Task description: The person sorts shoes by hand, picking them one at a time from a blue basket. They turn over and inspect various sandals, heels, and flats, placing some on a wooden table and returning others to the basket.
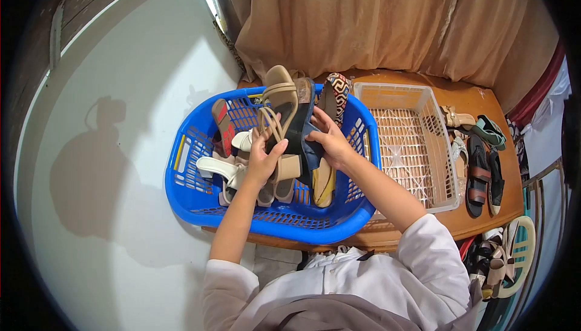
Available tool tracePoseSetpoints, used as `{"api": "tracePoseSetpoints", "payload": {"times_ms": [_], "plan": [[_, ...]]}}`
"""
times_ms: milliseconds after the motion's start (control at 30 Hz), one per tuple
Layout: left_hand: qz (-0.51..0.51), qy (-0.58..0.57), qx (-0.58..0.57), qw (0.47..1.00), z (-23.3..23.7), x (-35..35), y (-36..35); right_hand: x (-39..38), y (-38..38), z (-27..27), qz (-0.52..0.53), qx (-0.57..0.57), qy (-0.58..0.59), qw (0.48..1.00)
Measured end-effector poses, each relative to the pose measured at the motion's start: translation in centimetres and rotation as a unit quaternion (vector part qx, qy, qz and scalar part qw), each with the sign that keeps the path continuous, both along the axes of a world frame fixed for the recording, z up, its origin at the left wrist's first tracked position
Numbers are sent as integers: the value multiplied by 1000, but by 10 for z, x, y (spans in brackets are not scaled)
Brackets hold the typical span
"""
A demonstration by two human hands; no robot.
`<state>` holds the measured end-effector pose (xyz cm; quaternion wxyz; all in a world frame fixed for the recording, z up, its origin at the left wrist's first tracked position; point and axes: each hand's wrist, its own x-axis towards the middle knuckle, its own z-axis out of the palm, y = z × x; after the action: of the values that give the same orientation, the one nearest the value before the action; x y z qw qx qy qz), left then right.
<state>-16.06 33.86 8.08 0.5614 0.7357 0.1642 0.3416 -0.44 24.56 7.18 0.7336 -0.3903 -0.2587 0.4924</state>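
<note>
A blue plastic basket (pixel 315 234) stands on the wooden table, with several shoes inside. Above it, my left hand (pixel 265 156) is closed around a beige strappy heeled sandal (pixel 281 101). Beside that sandal, my right hand (pixel 330 140) grips a dark blue sandal (pixel 306 119); the two sandals overlap. In the basket lie a white heeled sandal (pixel 218 167), a red-and-grey shoe (pixel 224 126), a yellow-edged shoe (pixel 324 184) and a patterned shoe (pixel 336 96). The soles of other shoes are partly hidden under my hands.
A clear plastic crate (pixel 445 155) stands right of the basket. Farther right on the table (pixel 505 176) are black-and-brown sandals (pixel 478 176) and green sandals (pixel 489 131). More shoes sit on a pale green chair (pixel 525 258) at lower right. A brown curtain (pixel 387 22) hangs behind.
</note>
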Motion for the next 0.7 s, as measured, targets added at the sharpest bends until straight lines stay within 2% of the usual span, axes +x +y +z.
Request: {"api": "tracePoseSetpoints", "payload": {"times_ms": [100, 167, 200, 300, 400, 700], "plan": [[30, 31, 73, 996, 2, 1, -2, 0, 1, -5, -24, 4, 6, 1000], [28, 36, 70, 997, 1, 2, -3, 1, -1, -2, -38, 6, 25, 999], [31, 27, 73, 996, 1, 3, -3, 3, -1, -1, -13, 28, 23, 999], [36, 34, 101, 994, 0, 1, -1, 6, -8, 9, 44, -41, 58, 996], [39, 56, 151, 986, -3, -1, 3, 9, -8, 10, 34, -88, 8, 996], [33, 124, 281, 951, 7, 2, -14, 2, -5, 6, -45, -120, -102, 986]]}}
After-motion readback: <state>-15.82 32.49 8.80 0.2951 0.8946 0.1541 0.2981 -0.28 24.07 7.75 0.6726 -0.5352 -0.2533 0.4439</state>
